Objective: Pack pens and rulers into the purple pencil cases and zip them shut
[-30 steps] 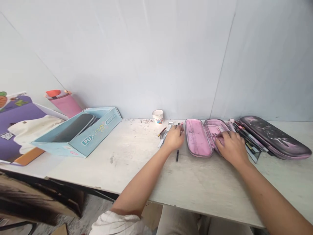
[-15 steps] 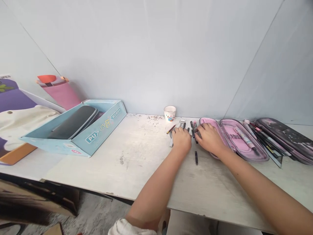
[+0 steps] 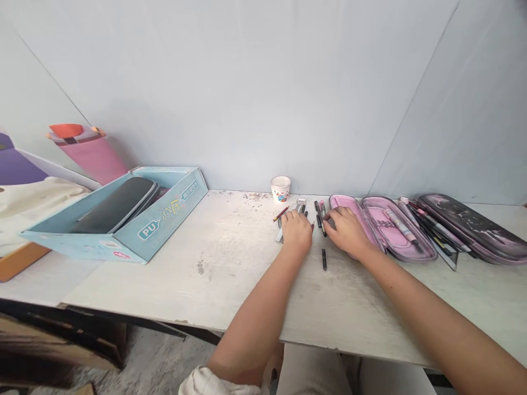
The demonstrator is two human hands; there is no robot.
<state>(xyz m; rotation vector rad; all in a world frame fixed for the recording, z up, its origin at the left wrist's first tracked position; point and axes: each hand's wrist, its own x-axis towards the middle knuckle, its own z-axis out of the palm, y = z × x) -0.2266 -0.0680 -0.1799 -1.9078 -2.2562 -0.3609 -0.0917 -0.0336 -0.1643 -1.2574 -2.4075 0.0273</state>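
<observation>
Black pens and markers (image 3: 319,215) are laid on the desk (image 3: 230,274) just beside an opened pink pencil case (image 3: 382,227), with one more pen (image 3: 324,259) lying nearer the desk's front edge. The left hand (image 3: 295,230) is held palm down and half-curled over the small stationery, and the right hand (image 3: 347,231) is half-curled with its fingertips (image 3: 328,221) at the pens; whether either has hold of anything cannot be told.

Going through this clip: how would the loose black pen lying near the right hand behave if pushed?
The slim black pen looks round, so it would probably roll if pushed sideways across the table. It looks rigid and probably light, so even a small nudge may shift it.
</observation>
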